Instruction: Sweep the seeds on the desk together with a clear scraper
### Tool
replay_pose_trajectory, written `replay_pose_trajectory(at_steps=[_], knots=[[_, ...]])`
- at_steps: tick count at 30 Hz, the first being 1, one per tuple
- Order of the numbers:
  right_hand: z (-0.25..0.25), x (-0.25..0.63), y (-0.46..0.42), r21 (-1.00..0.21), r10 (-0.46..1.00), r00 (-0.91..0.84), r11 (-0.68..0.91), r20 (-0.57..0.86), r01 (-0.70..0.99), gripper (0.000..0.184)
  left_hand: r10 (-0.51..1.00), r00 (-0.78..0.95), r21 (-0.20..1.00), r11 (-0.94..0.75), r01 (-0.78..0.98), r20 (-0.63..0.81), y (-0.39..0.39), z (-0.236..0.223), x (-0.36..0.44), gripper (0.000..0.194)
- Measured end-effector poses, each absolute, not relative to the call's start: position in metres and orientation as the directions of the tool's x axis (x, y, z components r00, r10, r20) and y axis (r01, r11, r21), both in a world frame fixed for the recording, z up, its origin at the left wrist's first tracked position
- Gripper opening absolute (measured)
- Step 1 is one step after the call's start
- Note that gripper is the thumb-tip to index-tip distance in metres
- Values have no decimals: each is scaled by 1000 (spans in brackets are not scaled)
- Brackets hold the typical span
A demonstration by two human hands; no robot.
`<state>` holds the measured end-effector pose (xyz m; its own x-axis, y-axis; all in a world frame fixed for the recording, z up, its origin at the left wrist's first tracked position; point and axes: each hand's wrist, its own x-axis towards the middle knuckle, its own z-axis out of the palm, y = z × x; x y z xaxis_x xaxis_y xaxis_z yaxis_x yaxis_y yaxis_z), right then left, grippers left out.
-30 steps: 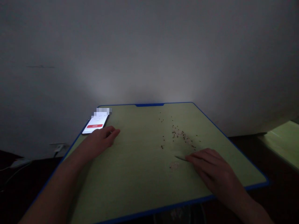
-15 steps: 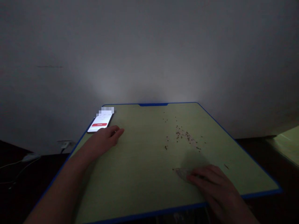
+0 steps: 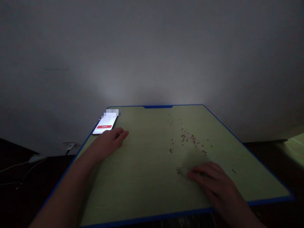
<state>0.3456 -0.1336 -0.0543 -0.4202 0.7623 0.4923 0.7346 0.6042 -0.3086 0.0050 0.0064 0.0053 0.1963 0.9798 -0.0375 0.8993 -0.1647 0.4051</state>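
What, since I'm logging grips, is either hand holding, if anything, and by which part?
The right hand seems to pinch a pale translucent piece, too dim to identify, by its right end. Nothing shows held in the left hand.

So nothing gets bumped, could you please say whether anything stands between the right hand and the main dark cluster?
Nothing visible does: only shadowed tabletop separates the right hand from the dark cluster. The sliver lies to the hand's right.
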Motion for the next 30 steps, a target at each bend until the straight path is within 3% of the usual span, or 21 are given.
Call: replay_pose_trajectory(at_steps=[4,11,21,25,30], knots=[[-51,352,-141,-304,741,-488,648,461,698,35,982,188,408,-160,899,-29,6,7,7,44],[-46,337,-125,-294,737,-453,638,502,712,30,980,198,408,-172,896,-22,7,4,4,43],[-27,338,-138,-174,638,-661,759,396,628,41,978,207,382,-183,906,-23,6,6,6,42],[-18,343,-153,-99,628,-696,763,347,639,38,975,219,377,-193,906,-28,7,6,7,42],[-10,338,-166,-97,618,-697,769,365,632,35,975,220,369,-192,909,-36,7,7,8,43]])
